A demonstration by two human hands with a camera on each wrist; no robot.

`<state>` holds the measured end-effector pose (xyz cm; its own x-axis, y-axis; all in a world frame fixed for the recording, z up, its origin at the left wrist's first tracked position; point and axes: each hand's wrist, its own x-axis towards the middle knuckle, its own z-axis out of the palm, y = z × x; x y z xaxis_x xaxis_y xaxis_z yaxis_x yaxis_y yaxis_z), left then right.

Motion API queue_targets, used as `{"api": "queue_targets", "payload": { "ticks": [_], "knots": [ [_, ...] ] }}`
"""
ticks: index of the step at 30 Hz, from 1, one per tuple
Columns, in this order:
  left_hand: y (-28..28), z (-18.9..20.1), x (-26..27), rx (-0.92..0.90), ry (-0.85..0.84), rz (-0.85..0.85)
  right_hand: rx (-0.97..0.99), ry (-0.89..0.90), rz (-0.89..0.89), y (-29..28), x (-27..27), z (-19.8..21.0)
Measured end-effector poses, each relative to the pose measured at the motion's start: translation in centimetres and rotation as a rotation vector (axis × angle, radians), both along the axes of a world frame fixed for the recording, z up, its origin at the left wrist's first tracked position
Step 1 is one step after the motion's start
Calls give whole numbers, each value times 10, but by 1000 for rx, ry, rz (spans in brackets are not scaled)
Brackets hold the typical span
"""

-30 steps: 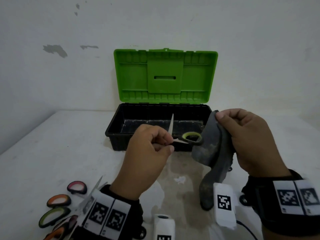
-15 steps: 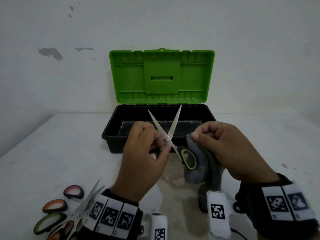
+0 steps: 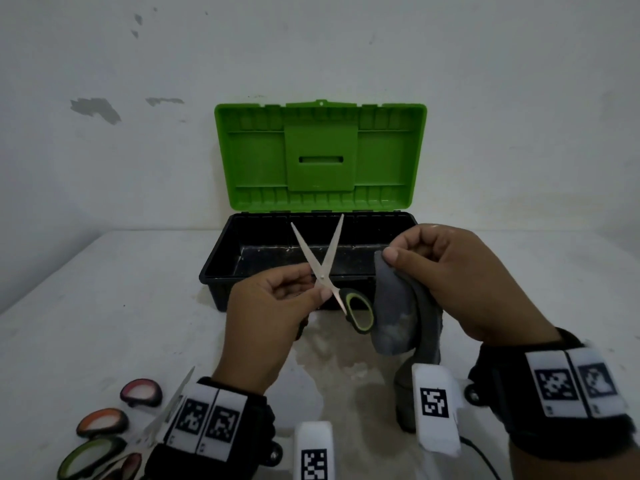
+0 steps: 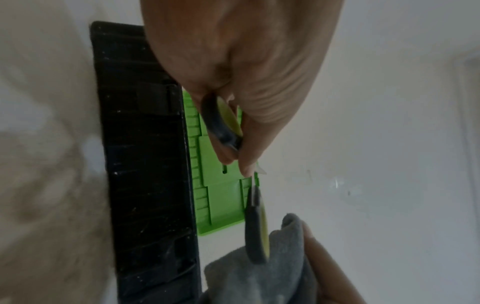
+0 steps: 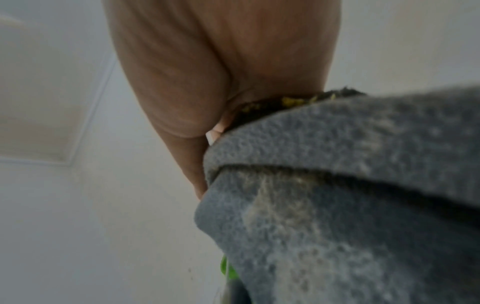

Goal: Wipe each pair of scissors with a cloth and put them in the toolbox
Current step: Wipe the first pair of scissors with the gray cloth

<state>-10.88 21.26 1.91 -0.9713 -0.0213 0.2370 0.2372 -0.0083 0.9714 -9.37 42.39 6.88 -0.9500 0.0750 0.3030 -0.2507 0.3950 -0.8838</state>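
A pair of scissors [image 3: 323, 271] with black-and-lime handles is held above the table, blades spread and pointing up in front of the toolbox. My left hand [image 3: 277, 317] grips one handle, seen as a dark loop [image 4: 221, 121] under my fingers; the other handle [image 3: 360, 310] hangs free beside the cloth. My right hand [image 3: 450, 275] pinches a grey cloth [image 3: 394, 317] by its top edge, and the cloth [image 5: 350, 185] fills the right wrist view. The toolbox [image 3: 239, 244] has a black tub and a raised green lid [image 3: 320, 157].
Several more scissors [image 3: 104, 431] with pink, orange and green handles lie at the table's near left corner. A stained patch [image 3: 346, 372] marks the white table below my hands. A white wall stands close behind the toolbox.
The scissors turned from handle-toward-cloth with closed blades to blades spread and pointing up. My right hand lowered the cloth, then lifted slightly beside the free handle.
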Motion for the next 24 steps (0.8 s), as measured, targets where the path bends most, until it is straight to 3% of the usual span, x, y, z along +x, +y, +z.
{"api": "queue_targets", "payload": {
  "ticks": [5,9,12,20,24],
  "knots": [
    [4,14,-2,47,-34,-79,-101,-32,93,2,-2,-3],
    [1,23,-6,-50,-60,-226,-253,1,76,2,-1,3],
    [-2,30,-8,-148,-45,-276,-223,4,0,4,-1,2],
    [-6,36,-15,-267,83,-154,-117,25,-65,10,-4,-1],
    [-9,39,-13,-273,105,-106,-148,5,33,-1,-6,-7]
  ]
}}
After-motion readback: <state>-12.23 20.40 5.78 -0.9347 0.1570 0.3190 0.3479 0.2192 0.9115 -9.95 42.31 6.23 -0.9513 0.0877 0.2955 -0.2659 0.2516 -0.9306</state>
